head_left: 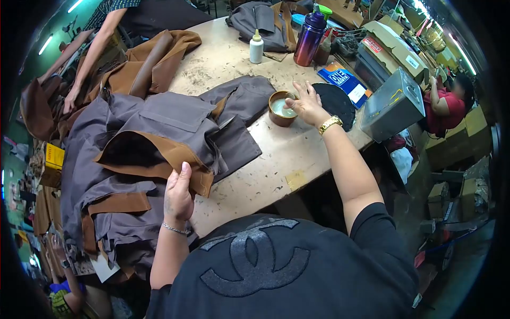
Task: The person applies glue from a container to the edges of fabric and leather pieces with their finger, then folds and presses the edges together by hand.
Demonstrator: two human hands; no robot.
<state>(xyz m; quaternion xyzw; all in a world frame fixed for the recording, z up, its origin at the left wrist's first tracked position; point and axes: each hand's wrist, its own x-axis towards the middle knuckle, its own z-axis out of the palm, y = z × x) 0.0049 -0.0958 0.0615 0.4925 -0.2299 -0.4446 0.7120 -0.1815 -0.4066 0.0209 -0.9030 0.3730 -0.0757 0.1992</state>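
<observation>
My left hand pinches the lower corner of a brown leather-like band, thumb on top. This band edges a dark grey cloth piece, and the two stand apart as an open, curved mouth. Over a small brown bowl of whitish liquid is my right hand, its fingers spread and one digit reaching in over the rim toward the liquid. A round black pad lies just beyond that hand, partly hidden by it.
More grey and brown pieces pile up at left, where another person's hand rests. A white squeeze bottle, a purple flask, a blue packet and a metal box stand or lie toward the back and right.
</observation>
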